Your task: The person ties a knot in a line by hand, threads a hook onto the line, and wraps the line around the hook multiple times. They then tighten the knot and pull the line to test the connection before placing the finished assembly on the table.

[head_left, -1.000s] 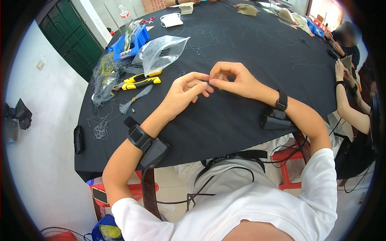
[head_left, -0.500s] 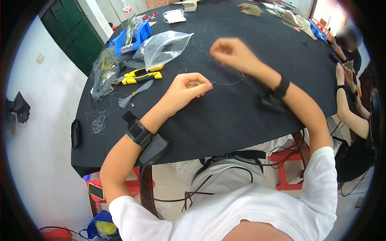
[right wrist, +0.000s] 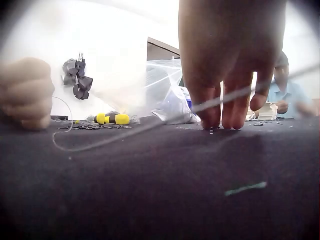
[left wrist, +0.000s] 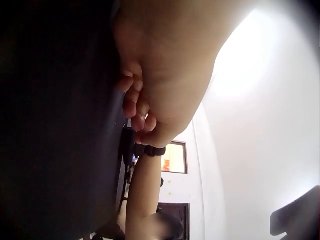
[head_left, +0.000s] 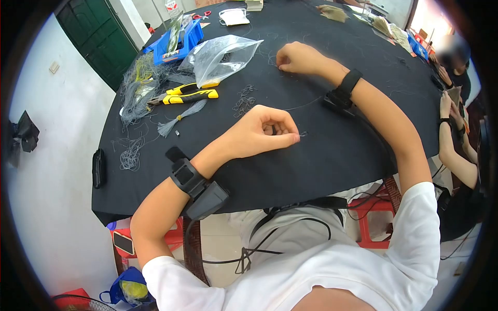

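My left hand point(head_left: 259, 132) pinches a thin line between thumb and forefinger, low over the black cloth. A small bit of the line point(head_left: 304, 134) sticks out past the fingertips. In the right wrist view, the pale line point(right wrist: 75, 149) curves from beside that hand across the foreground. Farther up the table, my right hand point(head_left: 302, 58) points its fingers down, with fingertips point(right wrist: 234, 124) on the cloth among fine loose threads. Tiny pale specks point(right wrist: 211, 132) show at those tips. Behind the left hand lies a scatter of small dark wire-like pieces point(head_left: 244, 99).
Yellow-and-black pliers point(head_left: 192, 96), a tied bundle of grey line point(head_left: 181, 118) and a tangled heap of line point(head_left: 139, 88) lie at the left. A clear plastic bag point(head_left: 220, 57) sits before a blue bin point(head_left: 179, 44). Another person's arms point(head_left: 456, 150) are at the right edge.
Both hands were together a second ago. The right hand has moved away up the table, down to the cloth. The left hand has shifted right and nearer the body, uncovering the wire-like pieces.
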The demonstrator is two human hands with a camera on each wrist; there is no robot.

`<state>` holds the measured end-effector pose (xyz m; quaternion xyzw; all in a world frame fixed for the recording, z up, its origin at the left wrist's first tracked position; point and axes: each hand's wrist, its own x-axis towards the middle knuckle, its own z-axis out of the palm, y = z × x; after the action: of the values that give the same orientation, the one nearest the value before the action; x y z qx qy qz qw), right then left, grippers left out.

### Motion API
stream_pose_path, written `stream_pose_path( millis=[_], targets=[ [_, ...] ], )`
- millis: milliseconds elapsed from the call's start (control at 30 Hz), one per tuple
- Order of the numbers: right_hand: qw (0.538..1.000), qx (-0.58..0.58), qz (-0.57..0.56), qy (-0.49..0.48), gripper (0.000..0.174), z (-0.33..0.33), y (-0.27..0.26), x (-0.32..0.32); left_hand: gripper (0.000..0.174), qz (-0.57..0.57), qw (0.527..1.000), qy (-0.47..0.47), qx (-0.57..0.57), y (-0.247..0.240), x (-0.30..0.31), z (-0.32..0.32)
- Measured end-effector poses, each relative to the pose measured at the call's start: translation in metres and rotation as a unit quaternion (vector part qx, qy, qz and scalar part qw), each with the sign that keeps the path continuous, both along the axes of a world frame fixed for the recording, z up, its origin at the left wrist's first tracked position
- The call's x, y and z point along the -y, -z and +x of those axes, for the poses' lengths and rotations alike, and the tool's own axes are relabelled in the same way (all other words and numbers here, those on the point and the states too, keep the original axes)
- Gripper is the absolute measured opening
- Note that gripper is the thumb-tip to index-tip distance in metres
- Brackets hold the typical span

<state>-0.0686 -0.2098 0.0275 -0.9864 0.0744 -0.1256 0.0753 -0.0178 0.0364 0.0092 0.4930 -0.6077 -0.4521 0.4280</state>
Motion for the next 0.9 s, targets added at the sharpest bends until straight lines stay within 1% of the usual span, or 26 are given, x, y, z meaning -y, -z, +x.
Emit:
stream_pose_path(
  millis=[100, 200, 300, 433, 500, 600, 700, 800, 900],
  targets=[
    [1.000, -0.004, -0.011, -0.006, 0.013, 0.003, 0.000, 0.003, 0.007, -0.016, 0.999, 0.024, -0.018, 0.002, -0.002, -0.005],
    [0.999, -0.032, 0.019, 0.021, 0.013, 0.004, 0.002, 0.005, 0.008, -0.007, 1.000, 0.021, -0.003, 0.002, -0.002, -0.005],
    [0.999, 0.029, -0.022, -0.013, 0.015, -0.001, 0.004, 0.007, 0.008, -0.002, 1.000, 0.018, -0.003, 0.001, -0.002, -0.004],
    [1.000, 0.007, 0.020, -0.006, 0.015, -0.003, 0.005, 0.008, 0.008, 0.003, 0.999, 0.030, -0.021, -0.001, -0.005, -0.009],
    [0.999, 0.006, 0.040, -0.010, 0.014, -0.004, 0.005, 0.010, 0.009, 0.015, 0.999, 0.040, -0.013, -0.002, -0.006, -0.011],
    [1.000, -0.006, -0.007, -0.027, 0.012, -0.002, 0.003, 0.009, 0.009, 0.010, 0.999, 0.043, 0.008, -0.003, -0.006, -0.011],
    [1.000, -0.009, -0.015, -0.021, 0.010, -0.004, 0.000, 0.005, 0.010, 0.003, 0.999, 0.037, 0.017, -0.003, -0.006, -0.011],
    [1.000, -0.003, -0.021, 0.005, 0.011, -0.006, -0.001, 0.001, 0.010, 0.006, 0.999, 0.032, 0.013, -0.003, -0.006, -0.011],
    [0.999, 0.048, -0.023, -0.008, 0.014, -0.006, -0.004, -0.005, 0.009, 0.024, 0.999, 0.042, 0.000, -0.003, -0.006, -0.011]
  ],
)
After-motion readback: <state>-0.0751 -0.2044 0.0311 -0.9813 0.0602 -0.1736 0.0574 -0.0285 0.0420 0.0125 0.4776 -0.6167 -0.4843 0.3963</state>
